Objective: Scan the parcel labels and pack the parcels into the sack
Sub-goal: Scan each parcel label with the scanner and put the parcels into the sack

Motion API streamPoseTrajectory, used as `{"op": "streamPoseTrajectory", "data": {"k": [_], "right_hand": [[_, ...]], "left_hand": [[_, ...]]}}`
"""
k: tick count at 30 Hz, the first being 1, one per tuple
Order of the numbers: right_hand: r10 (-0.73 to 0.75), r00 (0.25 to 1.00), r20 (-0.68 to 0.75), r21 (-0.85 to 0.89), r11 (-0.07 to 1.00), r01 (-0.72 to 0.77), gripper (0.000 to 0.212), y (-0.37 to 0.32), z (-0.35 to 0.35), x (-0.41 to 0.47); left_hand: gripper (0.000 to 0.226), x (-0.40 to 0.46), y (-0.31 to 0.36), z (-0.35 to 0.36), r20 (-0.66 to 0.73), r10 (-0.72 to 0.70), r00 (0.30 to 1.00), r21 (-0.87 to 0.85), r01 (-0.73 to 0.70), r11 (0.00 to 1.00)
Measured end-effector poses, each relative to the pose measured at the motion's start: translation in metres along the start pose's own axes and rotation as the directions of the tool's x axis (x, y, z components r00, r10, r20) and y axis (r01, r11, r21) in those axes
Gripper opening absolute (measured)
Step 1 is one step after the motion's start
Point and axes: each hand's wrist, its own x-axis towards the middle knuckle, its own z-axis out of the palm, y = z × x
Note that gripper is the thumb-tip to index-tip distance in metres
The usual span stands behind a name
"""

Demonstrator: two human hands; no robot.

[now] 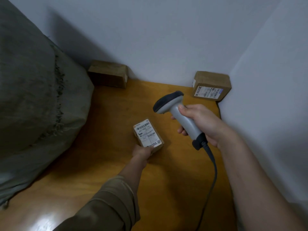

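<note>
My left hand (143, 153) grips the near end of a small cardboard parcel (148, 135), its white label facing up, low over the orange floor. My right hand (199, 123) holds a grey handheld barcode scanner (176, 114) by its handle; the dark scanner head points down and left toward that parcel, a short way above and to its right. A bulging grey-green sack (33, 97) fills the left side. A labelled parcel (211, 85) sits in the far right corner. Another brown parcel (108, 74) rests against the back wall beside the sack.
The orange wooden floor (108, 164) is hemmed in by a pale wall behind and a pale wall (275, 97) on the right. The scanner's grey cable (212, 172) trails down toward the bottom edge beside my right forearm.
</note>
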Motion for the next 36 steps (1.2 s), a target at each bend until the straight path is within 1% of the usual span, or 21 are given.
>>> {"op": "streamPoseTrajectory", "data": {"k": [3,5,9,12,16,21,26,32,36], "right_hand": [[0.019,1.000,-0.019,-0.024,1.000,-0.020,0.039,0.001,0.004,0.002],[0.028,0.999,-0.040,-0.023,0.999,-0.029,0.039,0.000,0.006,0.002],[0.029,0.996,-0.084,0.004,1.000,-0.029,0.035,-0.005,0.007,-0.001],[0.033,0.993,-0.109,0.019,0.999,-0.031,0.032,-0.009,0.005,-0.005],[0.013,0.990,-0.137,0.032,0.999,-0.008,0.031,-0.016,0.003,-0.012],[-0.008,0.985,-0.170,0.051,0.999,0.016,0.027,-0.022,-0.002,-0.024],[-0.037,0.983,-0.182,0.051,0.998,0.047,0.024,-0.030,-0.010,-0.037],[-0.087,0.981,-0.173,0.041,0.995,0.095,0.023,-0.038,-0.007,-0.057],[-0.146,0.959,-0.242,0.002,0.989,0.151,0.032,-0.044,-0.012,-0.086]], "left_hand": [[0.047,-0.001,-0.001,0.001,0.009,0.036,0.999,-0.006,-0.036,0.999],[0.041,-0.001,-0.001,0.002,0.013,0.040,0.999,-0.010,-0.040,0.999],[0.036,0.000,-0.002,0.005,0.007,0.034,0.999,-0.014,-0.034,0.999],[0.039,0.000,-0.001,0.005,0.006,0.032,0.999,0.019,-0.032,0.999],[0.038,-0.001,0.001,0.006,0.004,0.036,0.999,0.015,-0.036,0.999],[0.028,-0.007,0.004,0.008,0.003,0.040,0.999,-0.025,-0.040,0.999],[0.034,-0.021,0.007,0.006,-0.007,0.046,0.999,-0.051,-0.047,0.998],[0.036,-0.040,0.012,-0.009,-0.078,0.103,0.992,-0.046,-0.107,0.993],[0.038,-0.054,0.020,-0.014,-0.095,0.147,0.985,-0.009,-0.148,0.989]]}}
